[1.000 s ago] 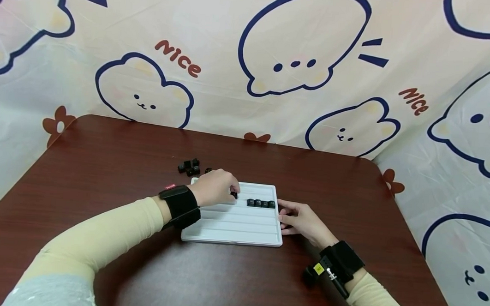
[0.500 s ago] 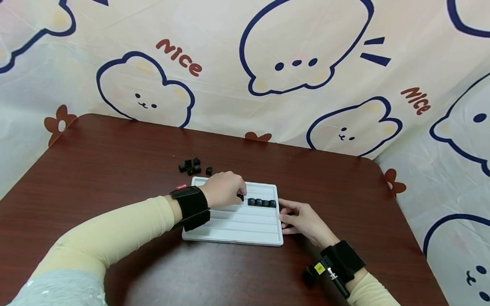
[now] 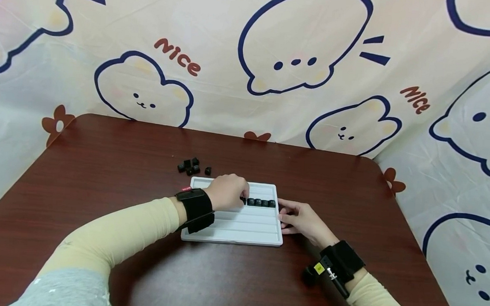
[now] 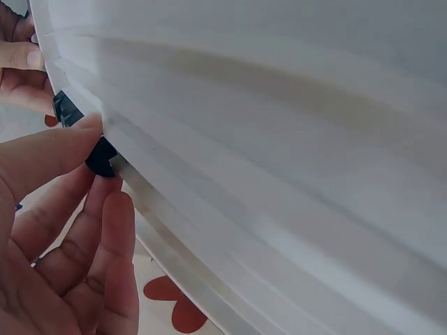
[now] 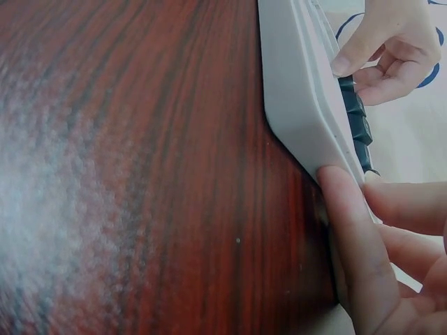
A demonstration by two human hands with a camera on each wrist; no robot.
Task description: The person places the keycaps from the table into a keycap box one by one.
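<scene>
A white tray [image 3: 232, 235] with raised ridges lies on the table, and a short row of black keycaps [image 3: 261, 203] sits along one of its upper channels. My left hand [image 3: 227, 192] reaches over the tray and pinches a black keycap [image 4: 102, 158] between thumb and fingers, right at the left end of that row. Its fingers partly cover the keycap in the head view. At the tray's right edge, my right hand [image 3: 304, 222] holds the rim, its thumb [image 5: 347, 209] against the side wall.
Several loose black keycaps [image 3: 189, 167] lie in a small cluster behind the tray's far left corner. A single keycap [image 3: 208, 171] lies just right of them. The brown wooden table [image 3: 147, 277] meets a printed cloth backdrop [image 3: 215, 91].
My left hand has moved right along the channel with the keycap, bringing it up to the row's left end. My right hand has stayed at the tray's edge.
</scene>
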